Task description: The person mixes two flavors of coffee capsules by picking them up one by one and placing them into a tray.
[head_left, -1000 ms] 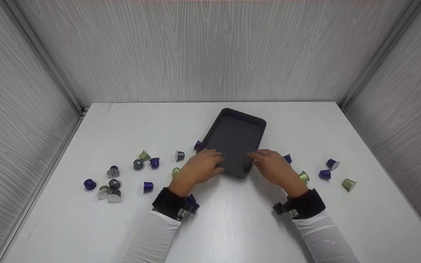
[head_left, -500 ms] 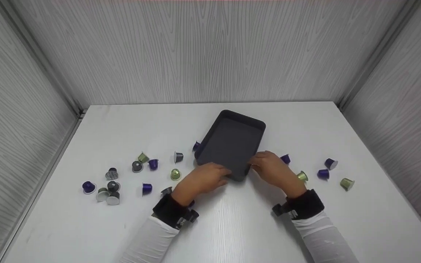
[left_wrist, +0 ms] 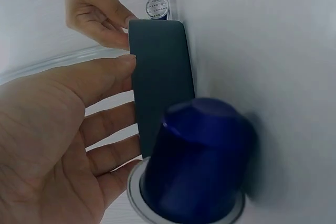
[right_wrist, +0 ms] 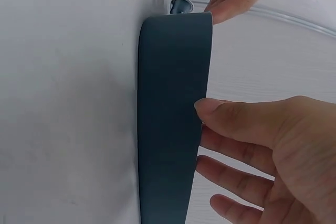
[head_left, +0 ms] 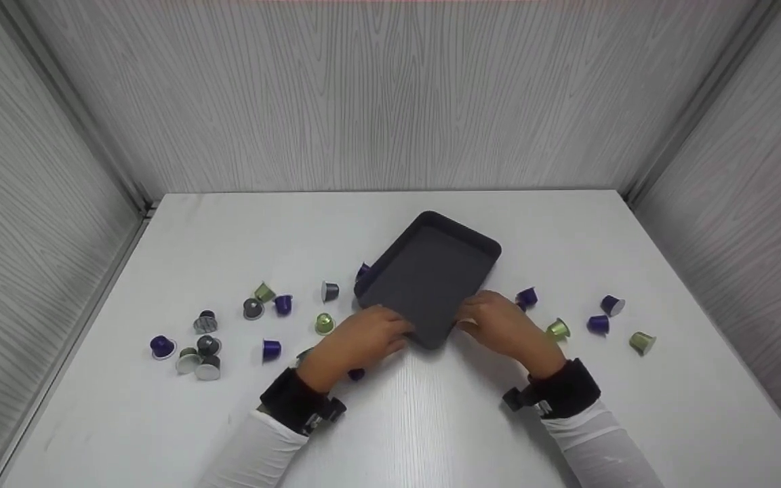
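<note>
A dark grey rectangular tray (head_left: 431, 278) lies aslant on the table, its inside bare. My left hand (head_left: 363, 335) grips its near left edge; in the left wrist view the thumb lies against the tray's outer wall (left_wrist: 157, 77) and the fingers reach over the rim. On the near right side my right hand (head_left: 499, 324) pinches the rim, thumb outside and fingers inward, as the right wrist view shows. A blue coffee capsule (left_wrist: 199, 161) stands close below the left hand; in the head view the wrist partly covers a grey one.
Several coffee capsules lie scattered on the left, among them a purple one (head_left: 271, 350) and a green one (head_left: 325, 323). A purple capsule (head_left: 362, 271) sits against the tray's left side. More lie to the right, including a green one (head_left: 558, 329). Panels enclose the white table (head_left: 431, 434).
The tray has turned clockwise, and its near end has come toward me and to the left. My left hand has shifted nearer and left along its edge; the right hand has moved slightly nearer.
</note>
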Demonstrator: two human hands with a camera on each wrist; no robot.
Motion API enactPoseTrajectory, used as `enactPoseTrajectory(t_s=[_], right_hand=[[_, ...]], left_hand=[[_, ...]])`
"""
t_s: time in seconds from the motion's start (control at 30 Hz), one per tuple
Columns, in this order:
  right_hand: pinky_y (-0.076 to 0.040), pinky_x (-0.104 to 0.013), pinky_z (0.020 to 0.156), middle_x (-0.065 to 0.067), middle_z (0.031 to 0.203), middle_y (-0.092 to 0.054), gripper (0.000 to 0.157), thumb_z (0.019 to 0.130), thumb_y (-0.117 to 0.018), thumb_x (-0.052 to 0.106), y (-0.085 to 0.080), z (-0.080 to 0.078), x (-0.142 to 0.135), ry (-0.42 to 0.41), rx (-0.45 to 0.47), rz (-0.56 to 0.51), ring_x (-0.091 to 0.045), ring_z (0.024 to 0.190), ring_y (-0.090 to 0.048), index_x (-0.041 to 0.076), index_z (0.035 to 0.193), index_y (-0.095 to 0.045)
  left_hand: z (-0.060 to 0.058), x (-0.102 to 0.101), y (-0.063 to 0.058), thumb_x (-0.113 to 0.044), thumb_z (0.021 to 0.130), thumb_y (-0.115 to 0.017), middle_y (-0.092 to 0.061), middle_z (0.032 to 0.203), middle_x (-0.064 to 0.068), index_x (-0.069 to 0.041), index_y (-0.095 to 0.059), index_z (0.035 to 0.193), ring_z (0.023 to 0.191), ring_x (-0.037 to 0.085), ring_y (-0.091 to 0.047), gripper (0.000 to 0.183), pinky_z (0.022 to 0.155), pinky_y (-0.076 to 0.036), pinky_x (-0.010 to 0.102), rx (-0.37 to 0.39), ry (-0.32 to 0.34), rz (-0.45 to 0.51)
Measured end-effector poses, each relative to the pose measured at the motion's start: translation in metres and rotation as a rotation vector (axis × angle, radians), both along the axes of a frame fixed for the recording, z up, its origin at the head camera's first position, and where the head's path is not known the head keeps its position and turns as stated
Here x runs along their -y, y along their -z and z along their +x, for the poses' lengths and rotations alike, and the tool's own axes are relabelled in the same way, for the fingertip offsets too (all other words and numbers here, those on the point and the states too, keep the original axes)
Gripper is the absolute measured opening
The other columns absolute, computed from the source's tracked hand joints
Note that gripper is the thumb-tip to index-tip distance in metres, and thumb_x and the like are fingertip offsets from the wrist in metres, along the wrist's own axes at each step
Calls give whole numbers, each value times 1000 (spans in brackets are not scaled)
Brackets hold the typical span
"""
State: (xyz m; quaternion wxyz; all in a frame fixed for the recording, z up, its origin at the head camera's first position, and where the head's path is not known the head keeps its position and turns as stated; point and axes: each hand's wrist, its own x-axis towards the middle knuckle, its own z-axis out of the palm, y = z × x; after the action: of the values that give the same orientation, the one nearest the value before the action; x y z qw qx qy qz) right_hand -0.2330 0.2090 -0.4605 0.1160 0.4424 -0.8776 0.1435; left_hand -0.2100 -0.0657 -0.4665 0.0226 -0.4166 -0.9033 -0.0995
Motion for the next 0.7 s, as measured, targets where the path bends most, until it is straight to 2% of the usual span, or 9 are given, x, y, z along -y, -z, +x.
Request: enactPoseTrajectory(t_s=[0.1,0.33,0.5,0.6,0.7], right_hand=[[-53,-40,73,-4,83,-69,7,81,-77,3,0,6,4,3,-8,16,-21,78,-65,6,87,-75],[-53,-36,70,-2,80,-67,5,84,-75,4,-1,16,17,-56,-36,31,-19,75,-63,8,86,-73],[-52,-36,70,1,77,-66,5,84,-75,6,-1,22,24,-86,-60,21,-18,73,-62,11,84,-73],[-52,-36,73,1,82,-68,6,84,-74,6,0,24,25,-98,-28,20,-18,77,-63,11,88,-74],[-52,-37,80,-1,90,-69,12,85,-74,9,-3,25,24,-74,46,25,-19,85,-64,9,97,-74]], left_hand=[[1,7,2,-25,98,-61,-65,117,6,-11,-68,121,115,26,-58,28,108,-37,44,-2,-2,1],[1,21,3,-21,97,-61,-66,115,11,-6,-69,114,116,31,-57,25,106,-38,49,-36,22,33],[3,28,0,-25,97,-61,-65,117,14,-3,-69,111,120,33,-55,27,107,-38,47,-15,6,26],[4,31,-1,-28,97,-61,-64,119,14,-3,-69,110,120,33,-55,29,107,-39,44,18,-9,29],[4,34,-2,-30,98,-60,-63,123,14,-3,-69,109,121,31,-55,31,106,-40,41,51,-28,34]])
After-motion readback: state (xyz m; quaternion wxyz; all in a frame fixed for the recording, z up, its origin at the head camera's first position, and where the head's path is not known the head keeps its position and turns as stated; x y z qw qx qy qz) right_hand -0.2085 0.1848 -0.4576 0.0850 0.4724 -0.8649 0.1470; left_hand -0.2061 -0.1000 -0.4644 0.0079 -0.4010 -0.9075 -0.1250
